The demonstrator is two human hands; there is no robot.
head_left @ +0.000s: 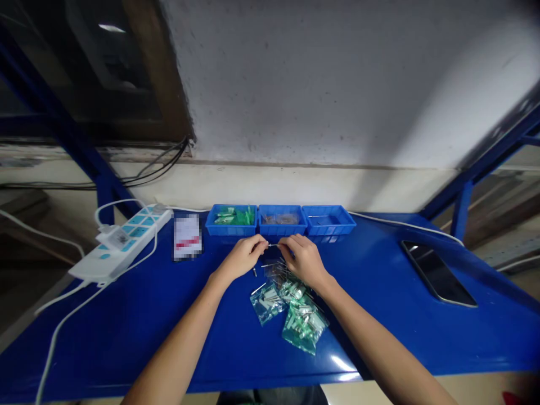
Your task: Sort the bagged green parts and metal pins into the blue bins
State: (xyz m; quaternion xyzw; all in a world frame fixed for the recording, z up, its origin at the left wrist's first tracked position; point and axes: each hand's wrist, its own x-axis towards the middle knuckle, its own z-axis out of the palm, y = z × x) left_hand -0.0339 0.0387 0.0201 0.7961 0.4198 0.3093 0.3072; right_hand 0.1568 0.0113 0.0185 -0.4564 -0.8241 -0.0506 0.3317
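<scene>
My left hand is closed in a pinch on one end of a thin silvery metal pin. The other end is pinched by my right hand, so the pin lies level between my fingertips. What the fingers cover is hidden. Just below my hands, a pile of thin metal pins lies on the blue table, partly behind my right hand. Nearer to me are clear greenish plastic bags with small pale and silvery pieces in them. A short metal piece lies by itself below my left hand.
Three blue bins stand in a row at the back: the left bin holds green bags, the middle bin brownish pieces, the right bin a few thin pieces. A white power strip with cables is left, a phone right.
</scene>
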